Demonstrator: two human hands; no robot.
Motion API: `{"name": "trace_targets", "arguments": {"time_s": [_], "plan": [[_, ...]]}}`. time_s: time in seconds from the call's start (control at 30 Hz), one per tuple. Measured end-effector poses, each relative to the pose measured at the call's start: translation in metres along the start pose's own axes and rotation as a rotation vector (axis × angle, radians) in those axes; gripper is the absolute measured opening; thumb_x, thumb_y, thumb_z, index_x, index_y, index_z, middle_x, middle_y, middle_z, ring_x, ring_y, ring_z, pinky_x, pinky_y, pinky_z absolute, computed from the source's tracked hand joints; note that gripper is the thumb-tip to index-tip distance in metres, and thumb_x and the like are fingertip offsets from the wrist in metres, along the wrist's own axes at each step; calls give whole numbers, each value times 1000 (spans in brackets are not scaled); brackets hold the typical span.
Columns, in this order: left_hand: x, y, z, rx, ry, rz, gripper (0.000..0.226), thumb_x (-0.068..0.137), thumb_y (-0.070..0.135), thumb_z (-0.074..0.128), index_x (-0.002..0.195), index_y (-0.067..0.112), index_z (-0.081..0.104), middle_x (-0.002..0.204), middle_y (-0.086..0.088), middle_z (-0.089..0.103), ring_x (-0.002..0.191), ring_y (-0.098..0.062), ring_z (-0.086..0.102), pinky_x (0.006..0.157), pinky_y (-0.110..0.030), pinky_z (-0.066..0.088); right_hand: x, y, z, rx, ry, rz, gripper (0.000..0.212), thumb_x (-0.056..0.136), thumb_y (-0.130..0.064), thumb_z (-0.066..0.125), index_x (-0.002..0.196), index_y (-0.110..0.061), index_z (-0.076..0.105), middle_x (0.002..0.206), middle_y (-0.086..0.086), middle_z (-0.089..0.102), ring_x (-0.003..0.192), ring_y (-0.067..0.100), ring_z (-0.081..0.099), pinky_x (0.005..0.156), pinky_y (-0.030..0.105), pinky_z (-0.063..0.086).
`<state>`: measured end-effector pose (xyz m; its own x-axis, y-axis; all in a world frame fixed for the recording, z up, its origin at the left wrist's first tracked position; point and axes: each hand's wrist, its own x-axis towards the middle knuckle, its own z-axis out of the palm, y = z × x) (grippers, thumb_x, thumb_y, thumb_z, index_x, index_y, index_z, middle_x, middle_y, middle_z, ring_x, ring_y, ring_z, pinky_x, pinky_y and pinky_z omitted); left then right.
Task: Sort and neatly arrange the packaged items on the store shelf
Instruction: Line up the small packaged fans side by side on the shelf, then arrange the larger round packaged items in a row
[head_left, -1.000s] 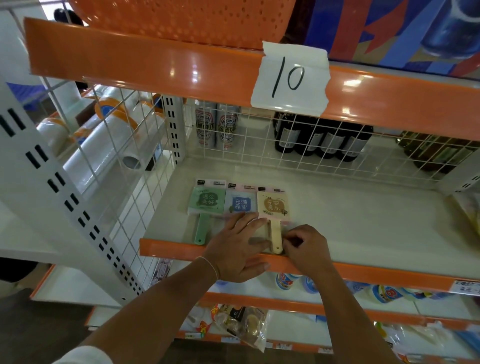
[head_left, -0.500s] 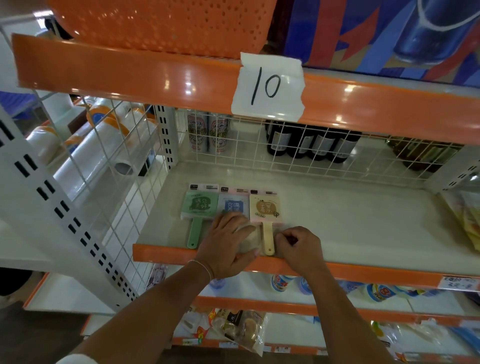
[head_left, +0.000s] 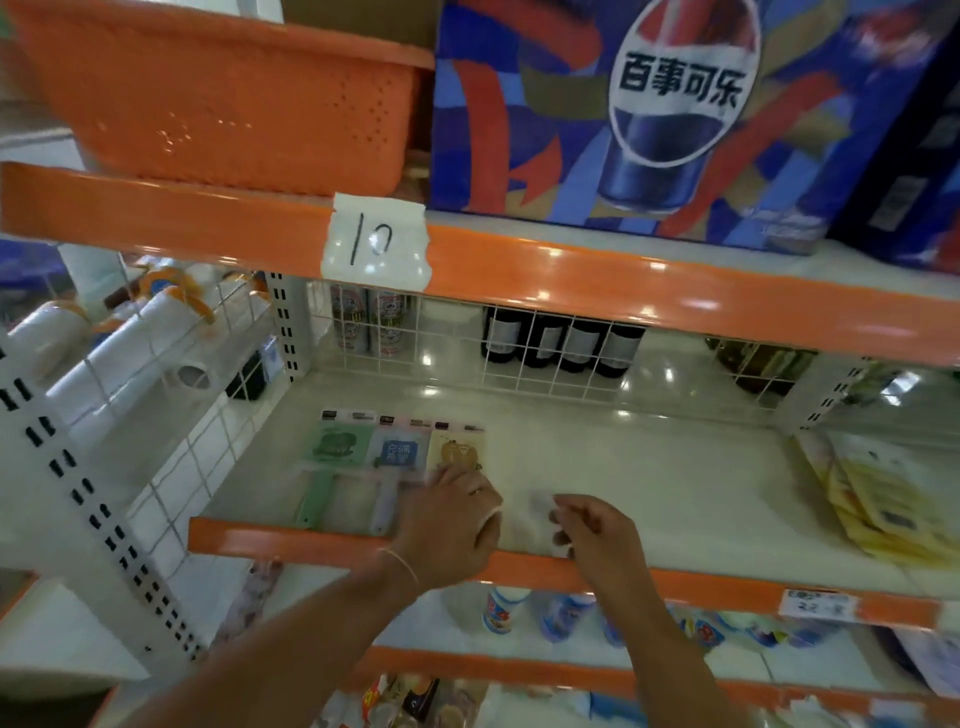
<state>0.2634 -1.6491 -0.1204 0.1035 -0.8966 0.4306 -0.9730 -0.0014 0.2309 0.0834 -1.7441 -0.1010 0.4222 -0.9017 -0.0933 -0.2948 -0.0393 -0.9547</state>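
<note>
Bright overhead light, glare spots dotting the glossy orange shelf edge (head_left: 649, 291) and the pale cream shelf board (head_left: 649, 467). Everything's smeared with motion blur; straight uprights bow toward the frame edges.

The left hand (head_left: 451, 525) covers the yellow paddle pack's (head_left: 460, 451) handle, the stack of yellow packets (head_left: 883, 499) runs off the right edge, and motion blur leaves the right hand's (head_left: 597, 535) grip unreadable.
</note>
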Motion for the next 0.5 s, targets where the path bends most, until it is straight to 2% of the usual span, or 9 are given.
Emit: {"name": "trace_targets", "arguments": {"time_s": [0.13,0.2,0.3,0.4,0.43,0.5], "plan": [[24,63,33,-19,0,55,18,80,30,50,76,21,66,79,5,61,83,-15,54,84,-26,36,-15,36,-63,-87,35,38,18,89,-11,63,85,-28,70,74,0,74,70,20,69,70,39,55],[36,100,55,-99,-26,77,17,79,29,52,76,20,66,78,4,60,81,-17,54,81,-28,38,-24,54,-100,-153,33,51,19,90,-12,60,85,-27,71,71,2,72,67,20,67,67,36,53],[57,158,89,-195,-51,114,15,76,27,52,78,21,66,80,5,60,80,-16,55,80,-29,43,-33,84,-159,-193,82,94,15,89,-11,61,79,-17,71,68,7,69,62,24,63,61,31,50],[73,212,117,-278,-69,138,14,78,24,53,81,18,65,84,3,61,83,-17,55,78,-33,46,-42,116,-208,-213,90,157,13,87,-14,62,79,-6,69,70,13,68,64,28,64,69,43,54],[77,227,125,-301,-68,127,13,78,23,54,82,17,65,86,2,61,84,-18,56,79,-34,47,-46,126,-222,-204,98,169,13,87,-13,62,79,-6,70,71,16,67,62,25,62,68,42,54],[86,254,139,-350,-64,95,13,77,23,57,85,17,65,90,3,61,87,-19,57,80,-35,47,-52,132,-245,-197,144,184,17,86,-9,63,76,-20,72,72,17,67,59,17,57,60,29,50]]}}
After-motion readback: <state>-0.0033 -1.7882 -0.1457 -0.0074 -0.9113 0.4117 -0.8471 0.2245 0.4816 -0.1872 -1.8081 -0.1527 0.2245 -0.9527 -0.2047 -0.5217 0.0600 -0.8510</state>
